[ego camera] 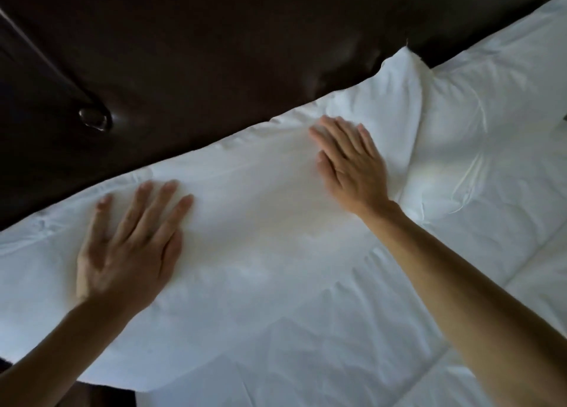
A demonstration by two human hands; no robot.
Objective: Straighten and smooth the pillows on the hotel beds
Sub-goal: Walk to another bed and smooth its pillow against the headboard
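A white pillow [254,222] lies across the middle of the head view, its long edge against the headboard. My left hand [129,247] rests flat on its left part, palm down, fingers spread. My right hand [349,164] lies flat on its right part near the far corner, fingers together and pointing up-left. Neither hand grips any fabric. A second white pillow [491,136] lies to the right, touching the first along a seam.
A dark brown padded headboard [214,53] with a tufted button [93,119] fills the top. White bedding [322,370] with creases spreads below the pillows. A dark gap beside the bed shows at the bottom left [101,396].
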